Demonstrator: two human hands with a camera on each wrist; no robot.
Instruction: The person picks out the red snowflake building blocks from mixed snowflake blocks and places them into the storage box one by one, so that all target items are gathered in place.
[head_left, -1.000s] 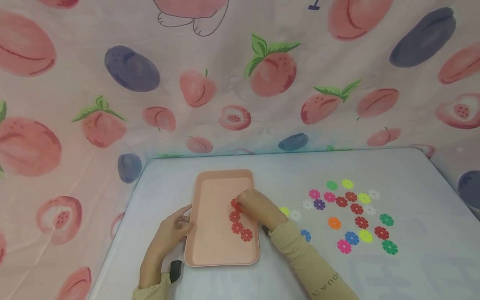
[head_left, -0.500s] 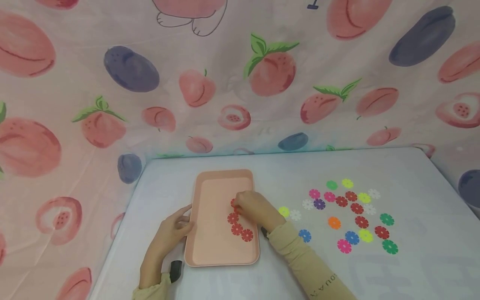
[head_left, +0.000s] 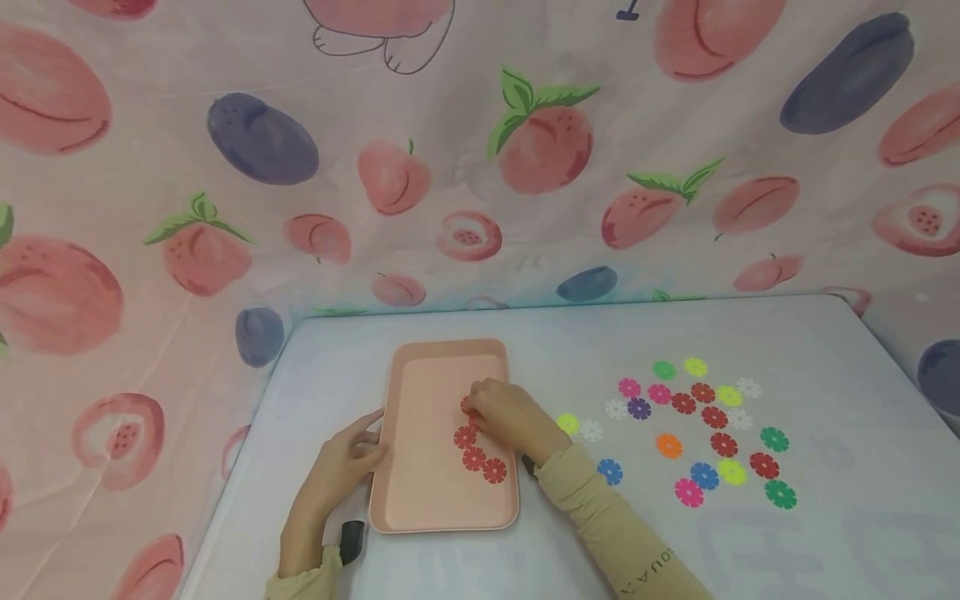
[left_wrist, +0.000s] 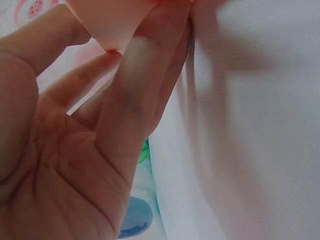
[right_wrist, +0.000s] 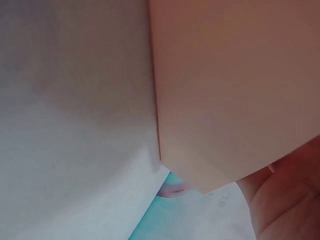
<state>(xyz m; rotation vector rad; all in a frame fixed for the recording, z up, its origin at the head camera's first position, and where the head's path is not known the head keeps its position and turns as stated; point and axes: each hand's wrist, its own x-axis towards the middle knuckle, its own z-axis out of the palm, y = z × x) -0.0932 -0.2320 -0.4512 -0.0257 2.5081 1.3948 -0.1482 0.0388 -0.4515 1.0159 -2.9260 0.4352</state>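
Observation:
A pink tray (head_left: 427, 492) lies on the white-covered table. My left hand (head_left: 337, 462) rests against its left side, thumb and fingers touching the outer wall; in the left wrist view those fingers are long and only slightly bent. Over the tray's right half, my right hand (head_left: 513, 417) has its fingers curled down, pinching a red snowflake disc (head_left: 467, 405) that the fingers partly hide. Below it, more red snowflake discs (head_left: 474, 458) form a curved row on the tray floor. In the right wrist view the tray wall (right_wrist: 235, 90) covers the fingertips of that hand.
Right of the tray, several loose snowflake discs (head_left: 723, 444) in red, yellow, green, white, blue, pink, purple and orange lie scattered. A blue disc (head_left: 610, 472) and a yellow one (head_left: 567, 425) sit closer to the right forearm. Fruit-printed cloth (head_left: 465, 167) hangs behind the table.
The red discs under my right hand have shifted slightly; the upper ones moved a little left and the hand now covers more of the top disc. My left hand stays put.

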